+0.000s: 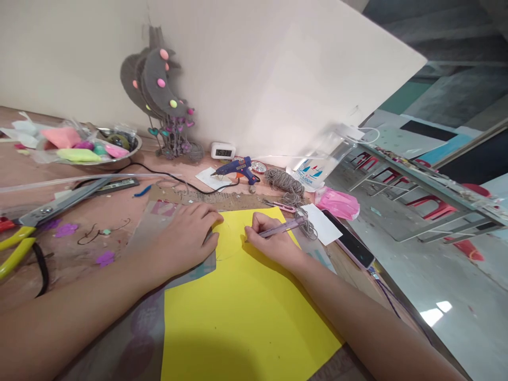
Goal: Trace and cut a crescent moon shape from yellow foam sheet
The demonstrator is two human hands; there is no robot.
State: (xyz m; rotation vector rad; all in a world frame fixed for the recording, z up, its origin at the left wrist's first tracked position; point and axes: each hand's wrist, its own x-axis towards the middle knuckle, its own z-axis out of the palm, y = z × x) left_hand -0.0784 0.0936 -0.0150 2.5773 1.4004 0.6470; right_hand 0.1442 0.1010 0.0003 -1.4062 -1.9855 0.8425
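While resting empty, spread left fingers (212, 217) on yellow paper (246, 307), gripping a pen (281, 228) in curled right fingers (259, 239), showing faint, seemingly unfinished lines (226, 259)

The person's left hand (192, 233) is appearing at the left edge of the yellow sheet (246, 312), and the right hand (273, 241) is appearing over its upper part. Both hands are showing bare skin. The left forearm (91, 301) and the right forearm (357, 317) are also showing uncovered, looking smooth and slim, and they are becoming wider away from the sheet.
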